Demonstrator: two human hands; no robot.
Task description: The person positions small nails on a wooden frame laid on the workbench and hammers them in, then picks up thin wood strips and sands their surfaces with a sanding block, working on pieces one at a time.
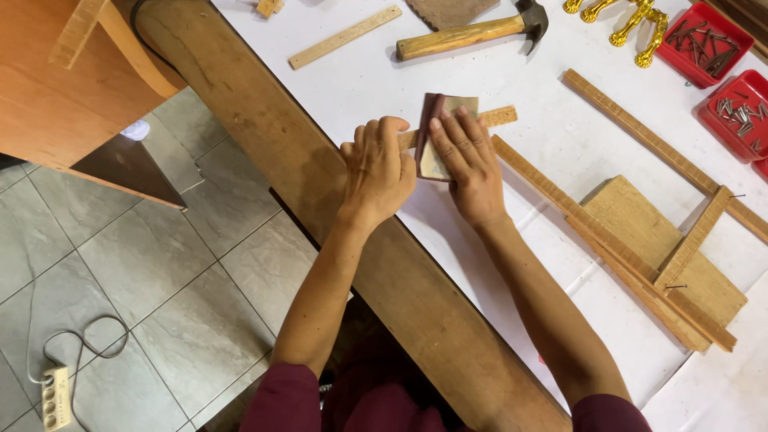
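A thin wooden strip lies on the white-covered table. A folded sheet of sandpaper, tan with a dark red backing, is wrapped over the strip. My right hand presses flat on the sandpaper with fingers together. My left hand is curled over the near end of the strip, holding it down beside the sandpaper. The part of the strip under both hands is hidden.
A hammer, another wooden slat, gold ornate pieces and red trays of nails lie at the back. A partly nailed wooden frame sits right. A dark wooden plank edges the table; a power strip lies on the tiled floor.
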